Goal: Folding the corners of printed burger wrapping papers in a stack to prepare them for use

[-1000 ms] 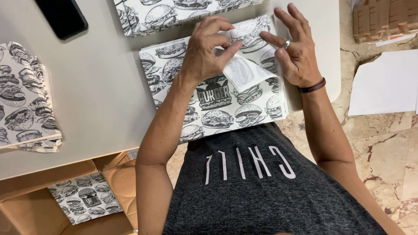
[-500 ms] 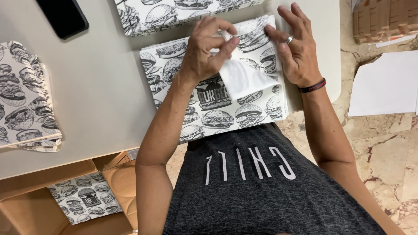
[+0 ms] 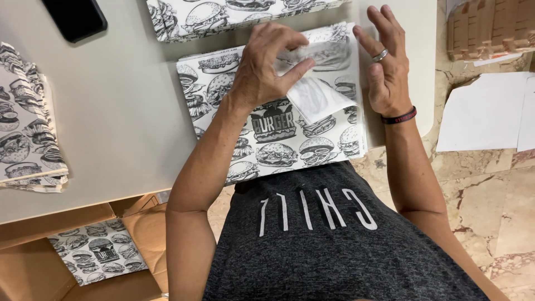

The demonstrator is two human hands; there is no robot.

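Left hand (image 3: pixel 267 69) is pinching the folded paper corner (image 3: pixel 317 97) w/ thumb & fingers, right hand (image 3: pixel 387 64) is hovering open beside the paper stack (image 3: pixel 267 145)

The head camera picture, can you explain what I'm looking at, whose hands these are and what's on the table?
The camera sits on a person's head and looks down, so you see their own arms and dark shirt. No machine is involved. The left hand pinches a folded-up corner of the top printed sheet on a stack of burger-patterned paper. The right hand, with a ring and wristband, hovers open beside it. On the grey table lie more printed stacks and a black phone. Below stands a cardboard box holding one such sheet.
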